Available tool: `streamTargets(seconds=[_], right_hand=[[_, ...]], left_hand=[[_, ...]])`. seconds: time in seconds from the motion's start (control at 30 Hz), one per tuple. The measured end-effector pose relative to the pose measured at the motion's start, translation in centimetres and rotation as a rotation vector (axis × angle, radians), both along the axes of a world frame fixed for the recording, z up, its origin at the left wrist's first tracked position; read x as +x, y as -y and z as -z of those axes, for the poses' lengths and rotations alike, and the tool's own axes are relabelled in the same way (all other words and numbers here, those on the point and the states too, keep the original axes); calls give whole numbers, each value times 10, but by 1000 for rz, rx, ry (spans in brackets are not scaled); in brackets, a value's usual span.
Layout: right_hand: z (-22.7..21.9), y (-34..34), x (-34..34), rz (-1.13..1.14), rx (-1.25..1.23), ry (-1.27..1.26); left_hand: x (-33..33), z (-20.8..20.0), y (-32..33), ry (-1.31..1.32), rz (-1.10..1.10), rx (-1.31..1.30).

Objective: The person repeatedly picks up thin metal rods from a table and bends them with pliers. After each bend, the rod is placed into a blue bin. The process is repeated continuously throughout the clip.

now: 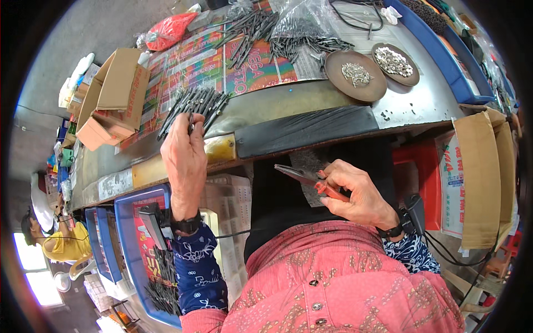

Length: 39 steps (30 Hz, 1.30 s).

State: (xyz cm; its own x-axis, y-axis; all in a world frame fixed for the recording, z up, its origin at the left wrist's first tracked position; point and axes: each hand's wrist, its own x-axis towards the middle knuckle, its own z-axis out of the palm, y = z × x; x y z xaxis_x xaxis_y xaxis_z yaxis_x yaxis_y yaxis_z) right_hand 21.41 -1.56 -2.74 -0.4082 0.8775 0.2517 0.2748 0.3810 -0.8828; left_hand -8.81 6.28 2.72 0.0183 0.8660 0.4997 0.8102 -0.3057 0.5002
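Pink shirt point(327, 266) nearest, left hand point(183, 133) at the black rods point(194, 105), right hand point(355, 191) around the pliers point(327, 190)

Left hand first: its back is turned up, the wrist fairly straight, the fingers pointing to the far side and bunched at the near edge of the rods. A dark piece shows at the fingertips; whether they pinch it or only touch it, I cannot tell. Right hand, lower and nearer the body, is curled around the red handles, gripping the pliers with their nose aimed left and slightly far. It hangs just off the near edge of the tabletop point(272, 108), over dark cloth point(266, 205) at the lap.

Both wrists carry black bands. The left forearm, in a dark blue patterned sleeve point(197, 266), reaches straight forward; the right forearm angles inward from the right.

Farther out, a cardboard box point(119, 91) stands left of the rods. A second heap of dark rods point(250, 41) lies at the far side near a clear plastic bag point(305, 19). Right of it sit two brown plates point(338, 86) bearing small silvery pieces, then a blue tray point(438, 53) at far right. At far left, a person in yellow point(69, 241) is seated.
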Motion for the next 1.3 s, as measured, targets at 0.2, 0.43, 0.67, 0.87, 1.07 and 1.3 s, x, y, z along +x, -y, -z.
streamTargets(seconds=[0.2, 0.43, 0.67, 0.87, 1.07, 1.3], right_hand=[[5, -3, -1, 25, 52, 25], [11, -6, 1, 34, 57, 23], [14, -9, 2, 19, 77, 15], [8, -5, 4, 48, 65, 39], [-9, -5, 1, 134, 296, 38], [-33, -1, -3, 251, 592, 241]], left_hand=[[-6, 11, -32, -198, 13, 129], [-3, 17, -42, -438, -90, 107], [4, 20, -43, -469, -103, 90], [8, 20, -37, -372, -99, 129], [22, 5, -11, -78, -61, 181], [50, -10, 57, 992, 300, -388]])
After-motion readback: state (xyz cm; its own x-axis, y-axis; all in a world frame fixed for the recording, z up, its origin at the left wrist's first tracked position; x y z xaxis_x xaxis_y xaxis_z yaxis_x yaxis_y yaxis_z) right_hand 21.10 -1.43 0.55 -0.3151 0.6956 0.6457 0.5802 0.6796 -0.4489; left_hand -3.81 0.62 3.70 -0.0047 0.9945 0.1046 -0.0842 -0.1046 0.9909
